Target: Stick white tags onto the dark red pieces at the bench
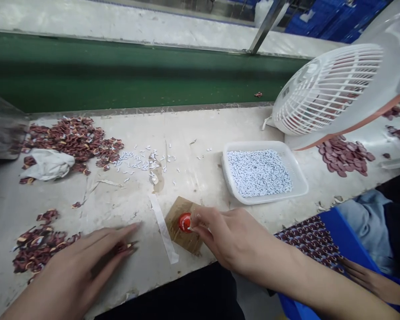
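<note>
Right hand (230, 240) pinching small red piece (185, 222) with closed fingertips on brown board (182, 229). Left hand (83, 262) flat, fingers extended, left of board. Best pressing steadily, keeping piece centred.

Under my right hand (226, 238) sits a small round red piece (185, 222), glossy, lying on a brown cardboard square (182, 238) set at an angle near the front edge of the bench. My fingertips touch the red piece's right side, pinching something tiny and white against it. My left hand (83, 262) lies flat and spread, its fingertips pressing a small dark red-and-tan piece (128, 246) flat on the bench, just left of the cardboard and apart from it.
</note>
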The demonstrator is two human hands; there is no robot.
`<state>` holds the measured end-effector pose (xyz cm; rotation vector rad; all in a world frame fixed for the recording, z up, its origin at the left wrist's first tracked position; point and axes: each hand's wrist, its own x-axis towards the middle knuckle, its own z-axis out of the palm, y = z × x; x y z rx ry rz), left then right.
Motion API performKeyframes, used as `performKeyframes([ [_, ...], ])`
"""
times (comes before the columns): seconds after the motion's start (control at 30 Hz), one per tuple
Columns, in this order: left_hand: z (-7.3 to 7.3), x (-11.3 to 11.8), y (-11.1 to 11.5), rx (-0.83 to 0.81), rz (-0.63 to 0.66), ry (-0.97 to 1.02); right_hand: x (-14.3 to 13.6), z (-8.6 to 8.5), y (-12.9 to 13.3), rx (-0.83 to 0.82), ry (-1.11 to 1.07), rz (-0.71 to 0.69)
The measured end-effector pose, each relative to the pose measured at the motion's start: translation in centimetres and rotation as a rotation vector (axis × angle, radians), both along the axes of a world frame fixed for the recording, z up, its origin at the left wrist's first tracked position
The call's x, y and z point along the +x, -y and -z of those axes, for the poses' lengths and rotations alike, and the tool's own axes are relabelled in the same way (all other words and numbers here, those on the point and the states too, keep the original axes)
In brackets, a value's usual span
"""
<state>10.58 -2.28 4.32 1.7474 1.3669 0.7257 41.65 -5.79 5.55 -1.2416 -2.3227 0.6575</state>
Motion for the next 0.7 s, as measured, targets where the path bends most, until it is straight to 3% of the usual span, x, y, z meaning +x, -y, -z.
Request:
performKeyframes([
  [0.23, 0.9, 1.9, 2.1, -0.014, -0.12, 0.144, -0.2, -0.8, -0.4, 0.018, 0.131, -0.066],
  [0.5, 1.0, -0.3, 3.0, -0.046, -0.086, 0.2, -0.7, -2.0, -0.6, 0.0, 0.134, -0.069],
  [0.7, 0.2, 1.3, 3.3, -0.206, -0.163, 0.517, 0.2, -1.8, 0.2, -0.034, 0.069, 0.023],
])
